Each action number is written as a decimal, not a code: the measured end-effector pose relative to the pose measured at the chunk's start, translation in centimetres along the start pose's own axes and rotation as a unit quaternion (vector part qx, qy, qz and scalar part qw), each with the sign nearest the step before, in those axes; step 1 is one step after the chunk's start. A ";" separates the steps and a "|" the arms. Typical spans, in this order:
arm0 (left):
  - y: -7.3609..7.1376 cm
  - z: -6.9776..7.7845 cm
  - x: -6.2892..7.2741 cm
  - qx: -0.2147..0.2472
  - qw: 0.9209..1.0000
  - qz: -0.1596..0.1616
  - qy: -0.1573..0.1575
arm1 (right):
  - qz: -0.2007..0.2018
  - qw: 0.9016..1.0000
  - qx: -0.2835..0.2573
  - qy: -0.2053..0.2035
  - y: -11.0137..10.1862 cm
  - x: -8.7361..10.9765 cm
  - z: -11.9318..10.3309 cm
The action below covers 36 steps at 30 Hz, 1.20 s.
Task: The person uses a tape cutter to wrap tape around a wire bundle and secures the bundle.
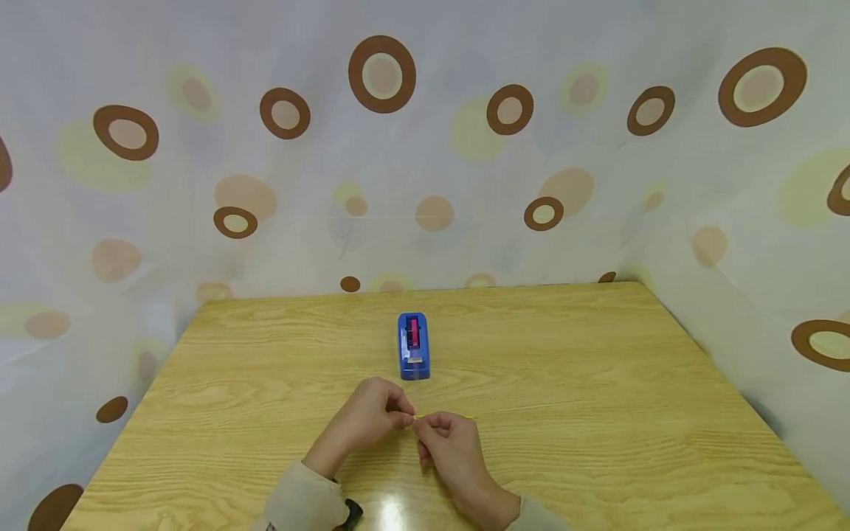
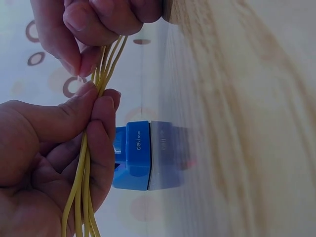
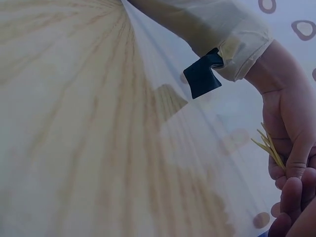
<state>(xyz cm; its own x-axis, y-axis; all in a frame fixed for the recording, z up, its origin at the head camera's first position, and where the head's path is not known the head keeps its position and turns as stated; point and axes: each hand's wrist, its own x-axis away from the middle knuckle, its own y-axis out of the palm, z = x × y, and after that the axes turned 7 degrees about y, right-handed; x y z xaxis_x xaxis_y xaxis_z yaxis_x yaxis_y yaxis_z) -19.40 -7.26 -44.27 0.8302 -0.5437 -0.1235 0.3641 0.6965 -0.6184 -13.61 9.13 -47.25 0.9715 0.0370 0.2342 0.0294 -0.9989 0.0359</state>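
A bundle of thin yellow strands (image 2: 81, 182) runs through my left hand (image 2: 54, 138), gripped between thumb and fingers. Its short ends (image 3: 269, 145) stick out past that hand in the right wrist view. My right hand (image 2: 94, 22) is close against the left, thumb and forefinger pinching a small whitish bit of clear tape (image 2: 81, 78) beside the bundle. Behind its curled fingers the strands fan out. In the head view both hands (image 1: 372, 417) (image 1: 454, 450) meet low over the table, in front of a blue tape dispenser (image 1: 415, 369). A faint pale strip lies between dispenser and fingertips.
The wood-grain table (image 1: 564, 369) is glossy and reflects the dispenser. A patterned cloth (image 1: 432, 147) with brown rings hangs behind and at both sides. A black strap (image 3: 202, 76) hangs at the left sleeve cuff (image 3: 244, 54).
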 end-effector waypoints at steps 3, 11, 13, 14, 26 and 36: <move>-0.1 0.2 0.1 -0.001 1.000 -0.001 -0.002 | 0.006 1.000 -0.004 0.001 0.1 0.0 0.1; -0.4 0.6 -0.1 -0.013 1.000 -0.011 -0.003 | 0.028 1.000 -0.006 -0.011 0.1 0.1 0.3; -0.5 0.6 -0.1 -0.005 1.000 -0.015 -0.009 | 0.030 0.999 -0.003 -0.015 0.1 0.1 0.3; -0.6 0.6 0.0 0.000 1.000 -0.015 -0.011 | 0.032 0.999 0.000 -0.016 0.1 0.1 0.4; -0.8 0.7 0.2 0.044 0.999 -0.022 -0.013 | 0.049 0.999 0.020 -0.012 0.2 0.2 0.3; -1.1 1.0 0.1 0.041 0.999 -0.031 -0.007 | 0.055 0.998 0.016 -0.014 0.2 0.1 0.3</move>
<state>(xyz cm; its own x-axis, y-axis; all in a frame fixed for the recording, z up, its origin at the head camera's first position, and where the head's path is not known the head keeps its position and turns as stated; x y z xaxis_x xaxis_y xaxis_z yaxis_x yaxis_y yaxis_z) -19.31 -7.59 -42.81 0.8101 -0.5815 -0.0756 0.4482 0.6972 -0.5594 -13.45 8.89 -47.54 0.9756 -0.0725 0.2073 -0.0699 -0.9974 -0.0196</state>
